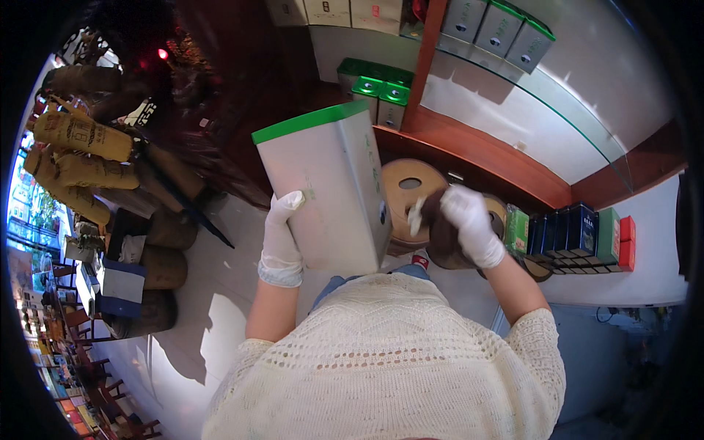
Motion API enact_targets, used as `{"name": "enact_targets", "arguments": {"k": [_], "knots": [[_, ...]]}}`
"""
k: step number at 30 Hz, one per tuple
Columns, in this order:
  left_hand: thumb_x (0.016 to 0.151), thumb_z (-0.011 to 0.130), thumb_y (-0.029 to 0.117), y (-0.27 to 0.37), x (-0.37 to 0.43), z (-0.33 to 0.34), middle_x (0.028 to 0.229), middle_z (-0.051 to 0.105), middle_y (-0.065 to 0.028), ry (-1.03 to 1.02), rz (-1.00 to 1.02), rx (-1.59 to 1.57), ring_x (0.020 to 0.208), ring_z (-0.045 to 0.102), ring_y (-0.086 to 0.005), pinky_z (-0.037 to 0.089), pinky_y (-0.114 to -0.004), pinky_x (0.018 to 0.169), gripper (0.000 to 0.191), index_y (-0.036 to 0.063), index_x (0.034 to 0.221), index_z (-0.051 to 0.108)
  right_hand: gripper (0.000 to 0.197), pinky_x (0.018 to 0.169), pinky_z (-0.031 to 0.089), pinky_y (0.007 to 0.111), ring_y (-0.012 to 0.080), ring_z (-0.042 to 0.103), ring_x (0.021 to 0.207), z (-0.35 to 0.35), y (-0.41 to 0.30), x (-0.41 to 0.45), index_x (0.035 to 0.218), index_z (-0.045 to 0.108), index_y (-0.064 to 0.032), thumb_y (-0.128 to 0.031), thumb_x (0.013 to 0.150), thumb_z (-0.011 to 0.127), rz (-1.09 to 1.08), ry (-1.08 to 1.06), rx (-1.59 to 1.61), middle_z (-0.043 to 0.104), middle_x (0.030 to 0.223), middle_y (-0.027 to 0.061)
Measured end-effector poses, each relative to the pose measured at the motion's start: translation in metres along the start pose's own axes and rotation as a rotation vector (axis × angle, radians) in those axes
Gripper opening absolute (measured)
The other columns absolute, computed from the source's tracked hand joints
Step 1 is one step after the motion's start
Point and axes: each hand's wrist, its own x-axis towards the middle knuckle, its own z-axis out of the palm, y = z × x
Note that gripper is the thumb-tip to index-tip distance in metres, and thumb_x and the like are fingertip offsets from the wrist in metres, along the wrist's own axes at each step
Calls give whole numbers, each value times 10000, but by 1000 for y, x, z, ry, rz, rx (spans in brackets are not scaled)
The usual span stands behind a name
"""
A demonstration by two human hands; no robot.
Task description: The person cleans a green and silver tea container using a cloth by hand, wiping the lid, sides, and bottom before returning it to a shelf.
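Observation:
My left hand, in a white glove, grips the near left side of a large silver tin with a green lid. The tin is tilted in front of my body and bears green writing. To its right is my right hand, also gloved in white and curled around a dark brown cloth. The cloth is blurred and hangs apart from the tin. My left fingers are hidden behind the tin.
Behind the tin, smaller green-lidded tins stand in a wooden cabinet. More tins line a glass shelf. Round tan stools stand below. Boxes sit at right; yellow wrapped bundles and dark stools at left.

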Motion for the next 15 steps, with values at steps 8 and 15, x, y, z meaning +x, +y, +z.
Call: {"name": "enact_targets", "arguments": {"k": [8, 15], "knots": [[805, 603, 356, -5, -32, 41, 1263, 615, -163, -163, -279, -48, 1093, 635, -276, 540, -391, 928, 691, -14, 1375, 479, 485, 1001, 489, 354, 225, 628, 1111, 21, -101, 25, 1277, 563, 23, -392, 1029, 524, -324, 136, 236, 657, 1215, 146], [789, 626, 337, 0, -40, 50, 1242, 615, -174, -108, -406, -31, 1105, 633, -260, 519, -372, 960, 702, -33, 1367, 475, 531, 1119, 392, 371, 225, 534, 1281, 25, -119, 29, 1363, 546, -17, -106, 867, 712, -158, -112, 81, 594, 1367, 104]]}}
